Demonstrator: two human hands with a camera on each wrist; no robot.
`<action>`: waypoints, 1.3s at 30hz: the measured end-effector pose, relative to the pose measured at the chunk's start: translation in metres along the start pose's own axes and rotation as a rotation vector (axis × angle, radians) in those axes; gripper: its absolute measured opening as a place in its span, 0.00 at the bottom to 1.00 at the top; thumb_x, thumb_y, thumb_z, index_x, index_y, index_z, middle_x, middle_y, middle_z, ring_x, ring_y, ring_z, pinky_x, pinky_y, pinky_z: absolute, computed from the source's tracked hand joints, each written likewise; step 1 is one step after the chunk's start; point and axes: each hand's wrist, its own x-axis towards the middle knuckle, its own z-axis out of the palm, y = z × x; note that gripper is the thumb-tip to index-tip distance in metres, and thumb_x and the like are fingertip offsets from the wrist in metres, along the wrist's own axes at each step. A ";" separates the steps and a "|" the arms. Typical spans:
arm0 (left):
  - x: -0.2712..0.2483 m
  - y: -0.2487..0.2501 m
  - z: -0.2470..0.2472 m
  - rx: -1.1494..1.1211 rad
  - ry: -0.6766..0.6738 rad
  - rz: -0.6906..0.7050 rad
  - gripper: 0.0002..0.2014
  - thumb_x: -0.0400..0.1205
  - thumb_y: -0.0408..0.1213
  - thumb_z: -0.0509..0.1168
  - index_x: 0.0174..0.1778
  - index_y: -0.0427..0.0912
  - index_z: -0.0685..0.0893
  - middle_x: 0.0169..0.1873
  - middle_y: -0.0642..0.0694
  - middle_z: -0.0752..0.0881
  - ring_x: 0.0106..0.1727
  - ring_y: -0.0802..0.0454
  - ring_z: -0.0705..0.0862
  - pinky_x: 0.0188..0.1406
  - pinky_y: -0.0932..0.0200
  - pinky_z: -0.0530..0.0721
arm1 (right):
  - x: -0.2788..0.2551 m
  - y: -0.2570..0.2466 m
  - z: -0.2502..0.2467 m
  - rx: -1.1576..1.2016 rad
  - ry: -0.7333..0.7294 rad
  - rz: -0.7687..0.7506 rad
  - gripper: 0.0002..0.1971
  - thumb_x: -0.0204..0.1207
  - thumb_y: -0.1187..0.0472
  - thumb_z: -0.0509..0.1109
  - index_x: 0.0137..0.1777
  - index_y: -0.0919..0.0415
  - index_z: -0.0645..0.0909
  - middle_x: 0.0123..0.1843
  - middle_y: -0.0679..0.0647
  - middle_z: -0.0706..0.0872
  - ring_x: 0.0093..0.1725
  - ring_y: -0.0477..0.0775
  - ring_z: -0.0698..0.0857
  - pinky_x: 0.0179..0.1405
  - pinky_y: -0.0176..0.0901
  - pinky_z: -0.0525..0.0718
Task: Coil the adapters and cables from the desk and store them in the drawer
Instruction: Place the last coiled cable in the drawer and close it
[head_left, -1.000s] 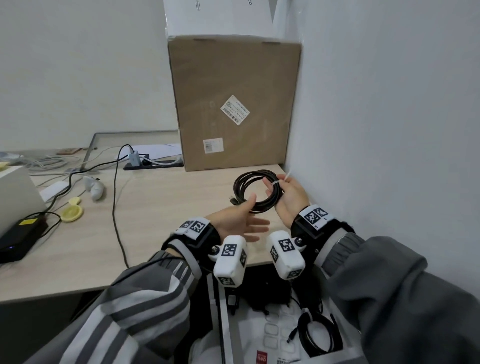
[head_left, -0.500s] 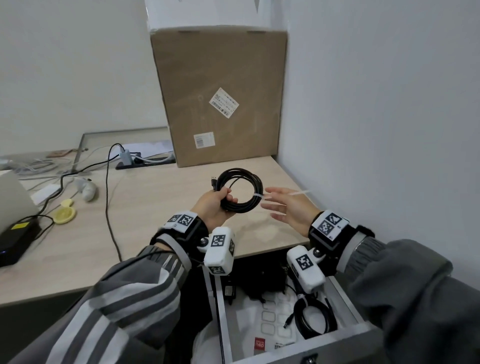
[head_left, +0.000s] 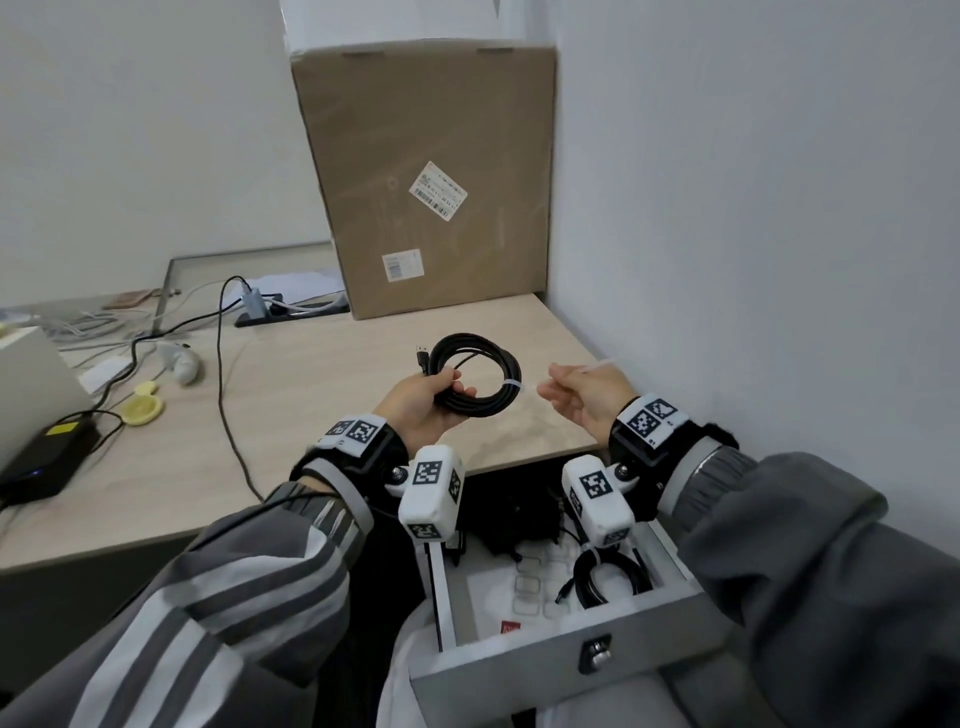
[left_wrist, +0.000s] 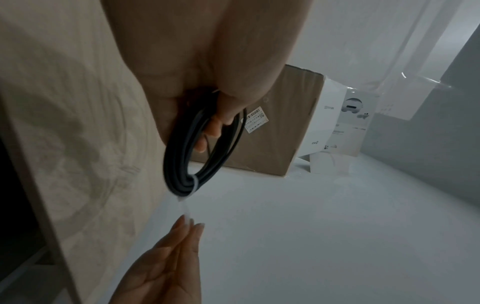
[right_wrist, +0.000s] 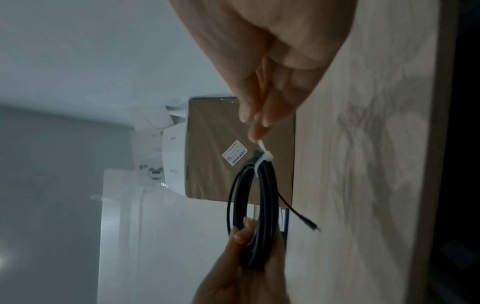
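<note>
A black cable coil (head_left: 506, 364) hangs above the desk's right end, and my left hand (head_left: 423, 402) grips its left side. A white zip tie (head_left: 514, 385) is wrapped round the coil's right side. My right hand (head_left: 587, 395) is just right of the coil and pinches the tie's tail, which runs taut from the coil. The left wrist view shows the coil (left_wrist: 182, 179) and tie (left_wrist: 193, 185) with the right fingertips (left_wrist: 187, 223) on the tail. The right wrist view shows the tie (right_wrist: 263, 158) pinched above the coil (right_wrist: 262, 195). Below the desk edge stands the open drawer (head_left: 524, 670).
Another tied black coil (head_left: 608, 582) and a dark adapter (head_left: 511, 540) lie in the drawer. A tall cardboard box (head_left: 431, 176) stands at the back, with a wall to its right. A black cable (head_left: 223, 395), a power brick (head_left: 47, 462) and a yellow object (head_left: 140, 408) lie to the left.
My left hand has closed round the coil's left side. My right hand has drawn away to the right with the tie's tail. The view has dropped, so more of the drawer shows.
</note>
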 end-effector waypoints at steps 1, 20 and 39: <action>-0.009 -0.002 -0.002 0.030 -0.009 -0.027 0.12 0.89 0.33 0.52 0.42 0.35 0.75 0.32 0.44 0.75 0.40 0.48 0.81 0.45 0.51 0.84 | -0.006 0.001 -0.003 -0.081 -0.017 0.035 0.08 0.83 0.61 0.64 0.43 0.63 0.77 0.33 0.55 0.86 0.26 0.42 0.88 0.24 0.30 0.83; -0.080 -0.103 -0.012 0.807 0.018 -0.611 0.15 0.86 0.42 0.62 0.35 0.38 0.78 0.20 0.46 0.79 0.20 0.54 0.77 0.25 0.61 0.77 | -0.089 0.040 -0.096 -0.635 -0.036 0.299 0.10 0.83 0.62 0.64 0.41 0.64 0.80 0.25 0.53 0.84 0.19 0.40 0.81 0.17 0.30 0.77; -0.014 -0.137 -0.036 1.061 0.047 -0.572 0.10 0.83 0.27 0.60 0.36 0.36 0.75 0.34 0.42 0.79 0.33 0.50 0.79 0.32 0.61 0.81 | -0.041 0.066 -0.091 -0.836 -0.039 0.483 0.09 0.82 0.68 0.63 0.42 0.68 0.82 0.37 0.60 0.85 0.29 0.46 0.83 0.26 0.32 0.83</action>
